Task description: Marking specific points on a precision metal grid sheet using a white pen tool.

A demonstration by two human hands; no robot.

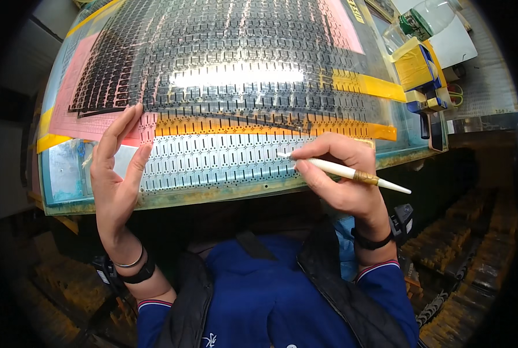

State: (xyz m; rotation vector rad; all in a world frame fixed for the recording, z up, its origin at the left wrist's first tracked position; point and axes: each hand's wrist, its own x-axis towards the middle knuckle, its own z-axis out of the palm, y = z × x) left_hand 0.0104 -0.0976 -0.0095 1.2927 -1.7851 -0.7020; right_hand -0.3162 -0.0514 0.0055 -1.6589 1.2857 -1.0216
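Note:
My right hand [356, 155] pinches a slim white pen-shaped tool [335, 168] with a gold band, tapered at its back end. Its pale tip is over a clear sheet [212, 159] printed with rows of black dashes and dots; whether it touches cannot be told. My left hand [115, 168] is open, thumb apart from the fingers, its fingertips on the left part of the sheets by a pink sheet [76, 95]. Farther back lies a dark patterned film [241, 49], its near edge slanting across an orange strip [204, 124].
The sheets lie on a glass-topped table with a worn near edge [212, 200]. Yellow tape [366, 87] crosses the right side. At the back right are a yellow and blue tape dispenser [418, 66] and a clear plastic bottle [424, 23]. Dark racked parts [444, 249] stand below right.

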